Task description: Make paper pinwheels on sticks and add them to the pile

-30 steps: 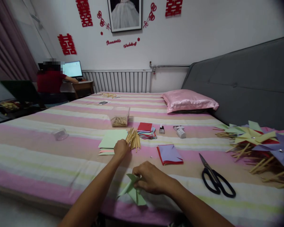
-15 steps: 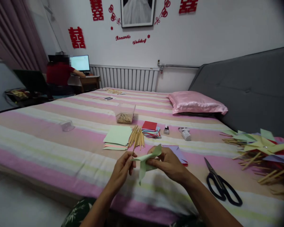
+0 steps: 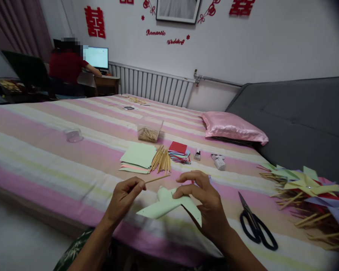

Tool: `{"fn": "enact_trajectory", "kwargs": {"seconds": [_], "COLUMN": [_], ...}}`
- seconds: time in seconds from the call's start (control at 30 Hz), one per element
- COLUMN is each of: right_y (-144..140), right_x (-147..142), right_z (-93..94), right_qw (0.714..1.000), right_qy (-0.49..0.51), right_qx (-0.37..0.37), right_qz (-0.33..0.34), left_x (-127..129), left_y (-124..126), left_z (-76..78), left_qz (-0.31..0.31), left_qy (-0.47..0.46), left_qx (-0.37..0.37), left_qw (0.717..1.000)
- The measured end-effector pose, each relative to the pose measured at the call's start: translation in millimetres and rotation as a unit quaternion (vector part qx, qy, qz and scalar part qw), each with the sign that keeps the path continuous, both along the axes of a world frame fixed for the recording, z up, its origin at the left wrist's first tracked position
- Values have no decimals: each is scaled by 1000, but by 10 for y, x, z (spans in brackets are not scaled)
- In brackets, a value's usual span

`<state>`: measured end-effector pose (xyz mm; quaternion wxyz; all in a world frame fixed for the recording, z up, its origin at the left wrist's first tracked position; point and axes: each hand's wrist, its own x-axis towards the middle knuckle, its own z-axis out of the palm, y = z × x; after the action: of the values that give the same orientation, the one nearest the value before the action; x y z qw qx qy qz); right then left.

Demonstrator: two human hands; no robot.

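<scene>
Green paper (image 3: 166,206) juts leftward from right grip (image 3: 207,201)

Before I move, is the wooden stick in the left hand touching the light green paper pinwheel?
No, a gap shows between the wooden stick and the light green paper pinwheel in the right hand.

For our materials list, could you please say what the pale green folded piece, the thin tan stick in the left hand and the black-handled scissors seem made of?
Pale green folded piece: matte paper or card, given its curled flaps.
Thin tan stick: probably unvarnished wood or bamboo, from its dull colour.
Black-handled scissors: dull grey blades suggest metal; smooth black handles, probably plastic.
</scene>
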<state>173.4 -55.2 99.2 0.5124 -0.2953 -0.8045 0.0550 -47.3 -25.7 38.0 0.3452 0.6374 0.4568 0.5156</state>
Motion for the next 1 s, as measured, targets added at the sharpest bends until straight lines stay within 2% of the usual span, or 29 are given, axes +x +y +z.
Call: {"fn": "enact_trajectory", "kwargs": {"seconds": [0.13, 0.33, 0.67, 1.0], "right_y": [-11, -33, -57, -31], "right_x": [0, -31, -46, -36], "right_z": [-21, -13, -1, -26], "right_qw": [998, 996, 995, 995], "right_qy": [-33, -45, -35, -46], "right_qx": [37, 72, 79, 66], "right_qz": [-30, -30, -52, -67], "left_x": [1, -12, 56, 114], "left_y": [-17, -34, -29, -41], "left_z": [-34, -29, -22, -1], "left_qz": [-8, -40, -66, -66], "left_qy": [-2, 1, -31, -55], "left_qx": [-4, -8, -32, -48], "left_qw": [1000, 999, 997, 995]}}
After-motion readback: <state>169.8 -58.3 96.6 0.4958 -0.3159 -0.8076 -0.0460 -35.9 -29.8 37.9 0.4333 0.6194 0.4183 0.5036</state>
